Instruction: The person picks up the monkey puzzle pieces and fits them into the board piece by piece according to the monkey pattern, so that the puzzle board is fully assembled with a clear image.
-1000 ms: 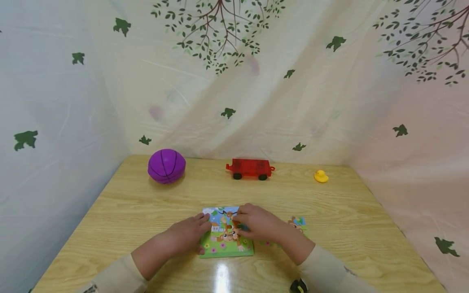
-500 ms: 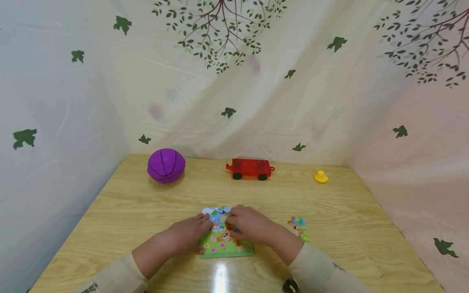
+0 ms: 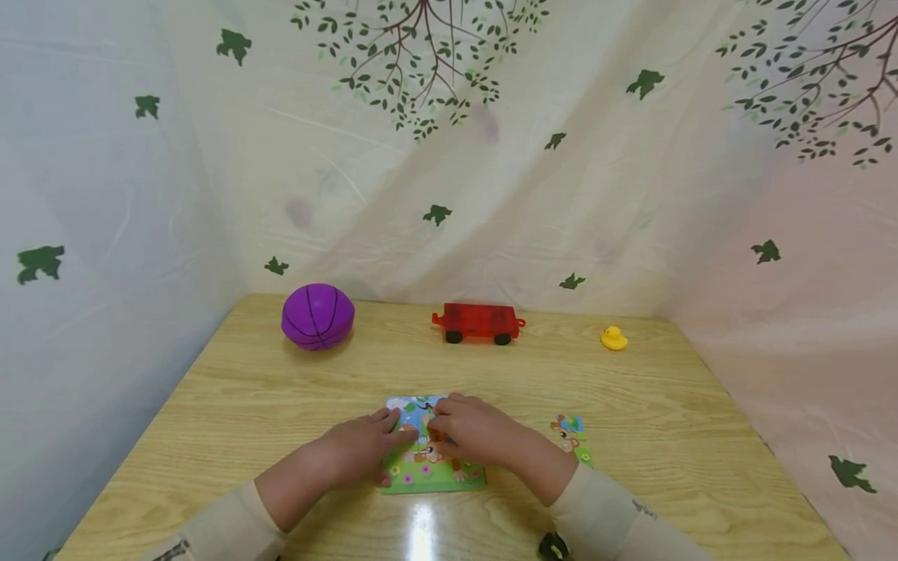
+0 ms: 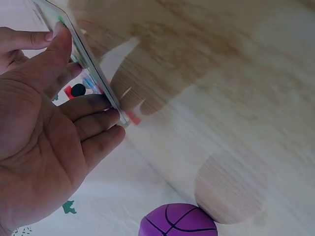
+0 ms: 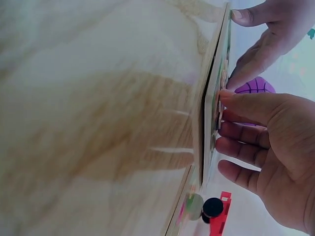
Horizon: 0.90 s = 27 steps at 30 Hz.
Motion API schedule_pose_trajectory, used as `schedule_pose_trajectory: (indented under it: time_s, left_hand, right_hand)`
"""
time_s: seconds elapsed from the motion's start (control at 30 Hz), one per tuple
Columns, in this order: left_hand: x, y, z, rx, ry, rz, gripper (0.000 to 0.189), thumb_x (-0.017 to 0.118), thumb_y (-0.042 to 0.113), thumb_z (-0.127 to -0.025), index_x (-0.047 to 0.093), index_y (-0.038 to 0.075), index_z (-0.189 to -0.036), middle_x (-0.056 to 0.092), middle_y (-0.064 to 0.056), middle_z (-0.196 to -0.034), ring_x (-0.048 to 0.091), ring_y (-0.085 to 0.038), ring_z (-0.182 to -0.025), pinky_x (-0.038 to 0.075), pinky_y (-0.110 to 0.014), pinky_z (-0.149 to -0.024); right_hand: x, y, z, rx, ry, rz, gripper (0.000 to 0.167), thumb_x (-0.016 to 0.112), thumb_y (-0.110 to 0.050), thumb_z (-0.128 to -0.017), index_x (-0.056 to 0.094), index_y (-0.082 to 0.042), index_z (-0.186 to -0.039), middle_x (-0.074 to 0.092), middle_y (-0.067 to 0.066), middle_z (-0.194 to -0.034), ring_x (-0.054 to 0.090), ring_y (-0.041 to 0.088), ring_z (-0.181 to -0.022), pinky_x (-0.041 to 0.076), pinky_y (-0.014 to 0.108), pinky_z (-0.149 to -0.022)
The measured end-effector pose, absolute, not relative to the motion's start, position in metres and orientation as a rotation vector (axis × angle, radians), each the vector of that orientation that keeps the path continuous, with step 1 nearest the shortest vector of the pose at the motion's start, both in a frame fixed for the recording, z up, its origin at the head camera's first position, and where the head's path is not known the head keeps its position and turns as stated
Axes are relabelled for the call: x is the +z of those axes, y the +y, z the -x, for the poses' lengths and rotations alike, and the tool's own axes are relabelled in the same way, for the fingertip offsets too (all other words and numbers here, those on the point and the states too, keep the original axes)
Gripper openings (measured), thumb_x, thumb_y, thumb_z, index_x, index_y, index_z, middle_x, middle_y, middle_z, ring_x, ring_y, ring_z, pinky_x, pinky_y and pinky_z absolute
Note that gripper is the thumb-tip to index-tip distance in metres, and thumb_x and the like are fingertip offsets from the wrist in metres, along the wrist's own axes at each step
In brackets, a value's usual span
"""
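A flat picture puzzle (image 3: 428,488) with cartoon monkeys, flowers and blue sky lies on the wooden table. My left hand (image 3: 354,449) rests along its left side, thumb at the lower corner and index finger stretched onto the picture. On the upper right part of the puzzle, my right hand (image 3: 477,428) pinches a thin puzzle piece (image 5: 220,114) with thumb and bent fingers, close over the board. That hand covers much of the picture's right side in the head view. To the right lies a loose monkey-face section (image 3: 571,438), partly behind the right forearm.
Along the back of the table (image 3: 281,405) stand a purple ball (image 3: 318,317), a red toy wagon (image 3: 480,321) and a yellow rubber duck (image 3: 613,338). A leaf-printed cloth (image 3: 393,257) hangs behind and at both sides.
My right hand has slid left across the puzzle with the puzzle piece, uncovering more of the loose section. My left index finger has reached further onto the picture.
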<state>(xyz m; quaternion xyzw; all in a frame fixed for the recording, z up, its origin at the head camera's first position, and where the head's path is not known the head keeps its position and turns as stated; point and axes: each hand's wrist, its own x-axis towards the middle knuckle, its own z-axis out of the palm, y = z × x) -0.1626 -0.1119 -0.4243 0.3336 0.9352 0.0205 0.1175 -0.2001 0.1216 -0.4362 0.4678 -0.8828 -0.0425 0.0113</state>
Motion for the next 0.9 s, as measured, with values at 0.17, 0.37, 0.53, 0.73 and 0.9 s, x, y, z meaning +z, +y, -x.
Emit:
schedule_pose_trajectory:
  time_s: [0.17,0.37,0.53,0.73,0.9]
  left_hand:
    - [-0.423,-0.109,0.164,0.007,2.741,-0.940,0.077,0.079,0.043,-0.075,0.048,0.028,-0.145,0.042,-0.019,-0.152,0.044,-0.035,-0.138,0.049,-0.047,-0.105]
    - [-0.419,-0.104,0.163,-0.048,2.728,-0.883,0.077,0.078,0.044,-0.075,0.047,0.031,-0.143,0.042,-0.016,-0.153,0.044,-0.034,-0.138,0.050,-0.048,-0.104]
    - [-0.419,-0.102,0.163,-0.057,2.724,-0.865,0.076,0.079,0.044,-0.074,0.047,0.032,-0.143,0.042,-0.016,-0.153,0.045,-0.035,-0.137,0.051,-0.050,-0.101]
    - [-0.419,-0.101,0.163,-0.061,2.726,-0.881,0.076,0.079,0.041,-0.074,0.047,0.033,-0.143,0.043,-0.019,-0.151,0.044,-0.035,-0.137,0.051,-0.050,-0.102]
    - [-0.417,-0.101,0.162,-0.069,2.717,-0.910,0.073,0.078,0.038,-0.075,0.049,0.039,-0.143,0.042,-0.022,-0.151,0.043,-0.037,-0.138,0.052,-0.050,-0.099]
  right_hand:
    - [-0.434,0.120,0.201,-0.114,-2.749,-1.469,0.017,0.065,-0.039,-0.094,0.070,-0.024,-0.099,0.054,-0.010,-0.093,0.044,0.007,-0.079,0.042,0.019,-0.067]
    - [-0.434,0.119,0.201,-0.107,-2.751,-1.478,0.015,0.065,-0.038,-0.094,0.071,-0.024,-0.096,0.050,-0.011,-0.087,0.041,0.007,-0.076,0.038,0.018,-0.064]
    - [-0.437,0.120,0.202,-0.092,-2.745,-1.487,0.014,0.066,-0.037,-0.094,0.071,-0.024,-0.096,0.049,-0.011,-0.086,0.040,0.007,-0.075,0.039,0.018,-0.066]
    - [-0.438,0.120,0.203,-0.038,-2.796,-1.455,0.019,0.067,-0.039,-0.092,0.069,-0.023,-0.102,0.054,-0.010,-0.094,0.046,0.008,-0.083,0.046,0.020,-0.072]
    - [-0.437,0.120,0.204,0.019,-2.858,-1.434,0.020,0.067,-0.038,-0.092,0.066,-0.022,-0.104,0.056,-0.009,-0.099,0.049,0.009,-0.090,0.050,0.022,-0.079]
